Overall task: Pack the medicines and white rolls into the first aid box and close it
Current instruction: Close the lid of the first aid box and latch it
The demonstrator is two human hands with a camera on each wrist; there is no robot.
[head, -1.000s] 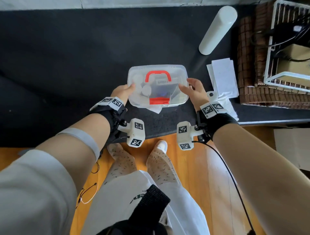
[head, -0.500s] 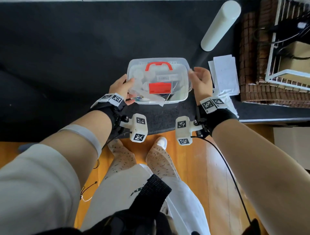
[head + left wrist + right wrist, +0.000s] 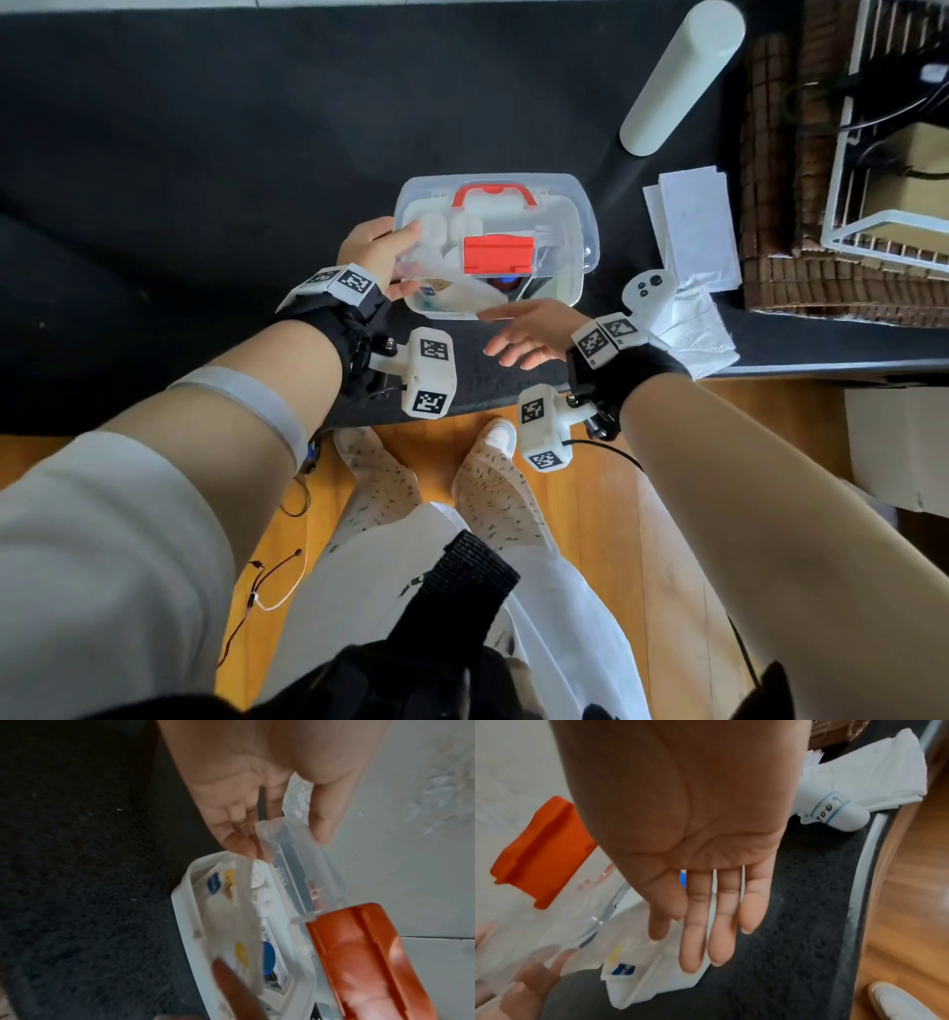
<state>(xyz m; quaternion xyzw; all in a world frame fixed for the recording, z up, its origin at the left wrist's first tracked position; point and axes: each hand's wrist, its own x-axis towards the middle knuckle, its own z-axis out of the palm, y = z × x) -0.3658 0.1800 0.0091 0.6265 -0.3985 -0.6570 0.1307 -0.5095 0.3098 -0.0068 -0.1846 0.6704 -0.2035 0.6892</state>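
The clear first aid box (image 3: 580, 288) with a red handle stands on the black table. Its lid (image 3: 565, 205) is tilted up at the front, and the red latch (image 3: 497, 254) hangs from the lid's edge. My left hand (image 3: 382, 257) pinches the lid's near left corner (image 3: 295, 845) between thumb and fingers. Inside lie white rolls (image 3: 436, 231), printed packets (image 3: 216, 884) and a blue cap (image 3: 268, 957). My right hand (image 3: 513, 334) is open with straight fingers, just in front of the box's near wall (image 3: 654, 990).
A white cylinder (image 3: 678, 77) lies at the back right. White papers (image 3: 693, 226), a small white device (image 3: 649, 290) and a tissue (image 3: 693, 334) lie right of the box. A wire basket (image 3: 873, 236) stands on a woven mat. The table edge (image 3: 796, 367) is near.
The red latch has swung up and the lid's front has risen in my left hand. My right hand has left the box's right side and come round to its front.
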